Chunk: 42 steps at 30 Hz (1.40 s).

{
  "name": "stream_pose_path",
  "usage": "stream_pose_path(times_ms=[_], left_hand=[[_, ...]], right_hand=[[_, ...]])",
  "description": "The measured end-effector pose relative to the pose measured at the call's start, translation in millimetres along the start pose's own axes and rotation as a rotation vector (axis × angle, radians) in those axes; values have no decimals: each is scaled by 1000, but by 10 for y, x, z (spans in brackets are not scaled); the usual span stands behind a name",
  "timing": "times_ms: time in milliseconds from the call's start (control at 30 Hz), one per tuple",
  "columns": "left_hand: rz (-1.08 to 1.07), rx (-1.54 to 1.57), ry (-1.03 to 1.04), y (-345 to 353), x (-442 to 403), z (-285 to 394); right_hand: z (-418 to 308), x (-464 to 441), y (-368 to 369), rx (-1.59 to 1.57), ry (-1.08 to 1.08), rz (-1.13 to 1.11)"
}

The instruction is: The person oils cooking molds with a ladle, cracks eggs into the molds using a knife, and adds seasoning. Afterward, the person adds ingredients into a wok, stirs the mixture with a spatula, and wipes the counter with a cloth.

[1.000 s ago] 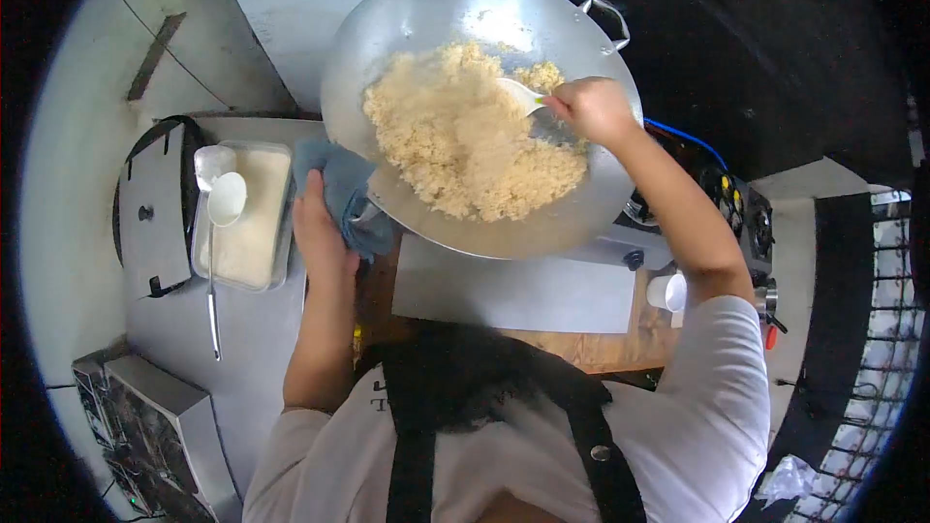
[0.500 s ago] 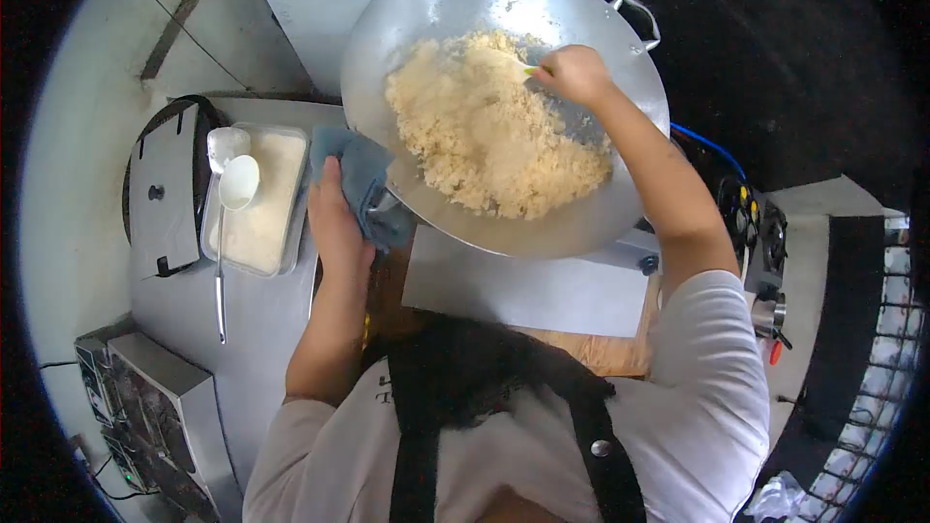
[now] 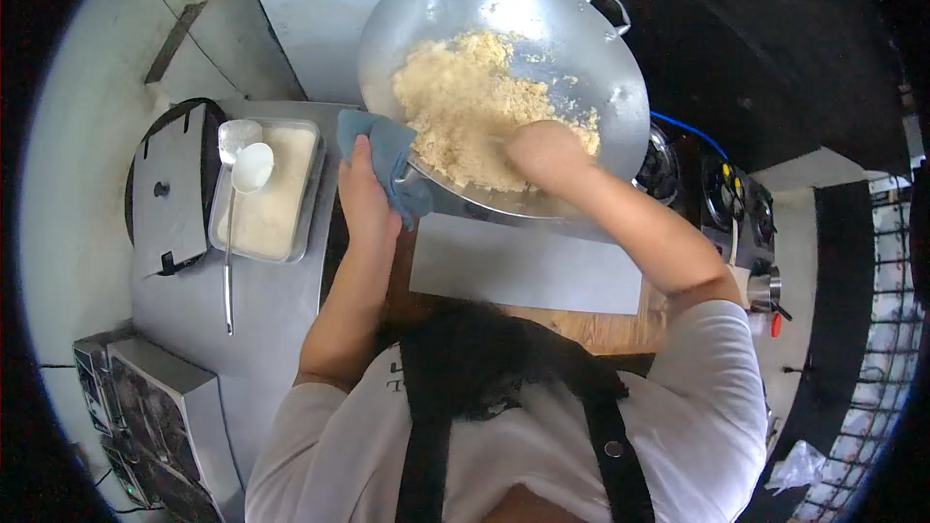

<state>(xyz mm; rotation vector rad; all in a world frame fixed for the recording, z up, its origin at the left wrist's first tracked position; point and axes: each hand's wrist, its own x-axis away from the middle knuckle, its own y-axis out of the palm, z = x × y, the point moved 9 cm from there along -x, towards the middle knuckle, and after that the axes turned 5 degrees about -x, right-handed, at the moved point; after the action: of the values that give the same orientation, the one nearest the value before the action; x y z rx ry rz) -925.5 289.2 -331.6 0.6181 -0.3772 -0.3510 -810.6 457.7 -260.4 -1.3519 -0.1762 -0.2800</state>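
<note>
A large metal wok (image 3: 591,48) holds a mound of pale yellow, crumbly, rice-like food (image 3: 465,97). My left hand (image 3: 366,194) grips a folded blue cloth (image 3: 383,140) against the wok's near-left rim; the cloth covers the handle there. Inside the wok, my right hand (image 3: 552,157) is closed low over the near side of the food. It holds a pale spatula whose blade is now buried or hidden by the hand. Some blur lies around the food beside the right hand.
To the left, a plastic tub (image 3: 308,194) of white grains stands on a metal counter, with a long-handled ladle (image 3: 229,261) across it. A stove (image 3: 731,194) is at right. A white sheet (image 3: 523,266) lies below the wok. A metal-sided appliance (image 3: 160,387) sits lower left.
My right hand has moved from the far middle of the wok down toward its near side. More bare metal shows at the wok's far right. My left hand still holds the cloth.
</note>
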Motion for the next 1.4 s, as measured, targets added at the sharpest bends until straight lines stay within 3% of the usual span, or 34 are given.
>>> stream_pose_path(times_ms=[100, 267, 400, 467, 600, 667, 733, 800, 833, 933, 1000, 1067, 1133, 1200, 1233, 1300, 1333, 1400], left_hand=[[4, 13, -21, -8, 29, -25], [-11, -46, -3, -25, 54, -1], [-15, -109, -17, -1, 90, 29], [-40, -155, -9, -34, 55, 16], [-60, -321, 1, -52, 133, 154], [-71, -368, 15, -95, 77, 121], [-86, -408, 32, -86, 68, 148], [-71, -776, 136, -102, 82, 308], [-64, -775, 140, -138, 96, 378], [-79, -1134, 105, -156, 69, 501], [-194, -1027, 53, -366, -250, 317], [-283, -579, -274, -399, 12, 232], [-286, -435, -341, -581, 202, 234], [-307, -97, -418, -751, 381, 126], [-301, -103, -415, -889, 473, -4], [-408, 218, -388, -966, 669, -351], [-407, 214, -396, -1035, 756, -575], [-557, -295, -277, -1001, 936, -941]], right_hand=[[181, 53, -267, -73, 205, 82], [325, 571, -965, -108, 308, 218], [77, 399, -141, -51, 222, 107], [46, 450, -353, -115, 183, 228], [134, 878, -674, -198, 378, 273], [-59, 719, -176, -103, 196, 227], [-71, 769, -65, -67, 224, 179], [-3, 896, -273, -116, 252, 255], [45, 990, -384, -180, 280, 385], [-110, 846, -56, -102, 214, 297], [-137, 838, 64, -93, 204, 233], [9, 963, -120, -183, 295, 266], [129, 1368, -436, -245, 431, 481], [151, 1811, -644, -344, 495, 726], [173, 1975, -572, -399, 542, 813], [192, 2144, -232, -456, 584, 907], [176, 2167, 28, -460, 580, 912], [126, 2126, 370, -454, 658, 679]])
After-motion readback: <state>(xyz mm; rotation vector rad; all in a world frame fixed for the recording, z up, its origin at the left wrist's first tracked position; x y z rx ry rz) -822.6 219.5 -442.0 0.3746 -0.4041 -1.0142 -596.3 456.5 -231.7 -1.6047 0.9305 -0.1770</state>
